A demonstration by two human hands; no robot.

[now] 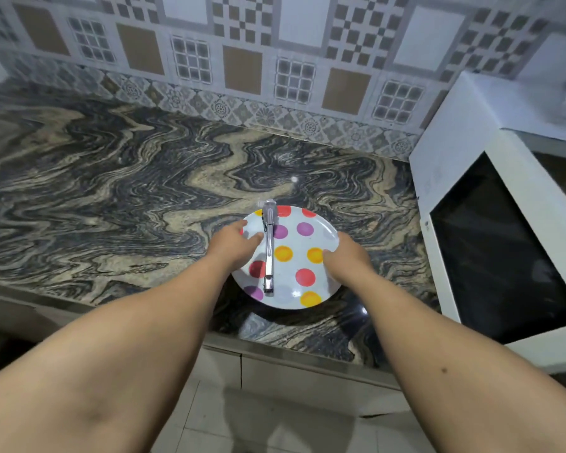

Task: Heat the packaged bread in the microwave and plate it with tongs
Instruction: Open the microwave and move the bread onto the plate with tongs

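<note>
Low in the centre of the frame, a polka-dot plate (303, 243) sits on the marbled counter (111, 191) with metal tongs (268, 246) lying across it. The left hand (234, 245) and right hand (347, 256) each grip a plate edge, thumbs seemingly on the rim. The white microwave (464, 178) stands at right, door closed; no bread shows.

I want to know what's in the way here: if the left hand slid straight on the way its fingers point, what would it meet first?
The left hand grips the plate's left rim, fingers pointing right across it. Going straight on, it would probably meet the metal tongs lying along the plate, just beyond the fingertips.
</note>
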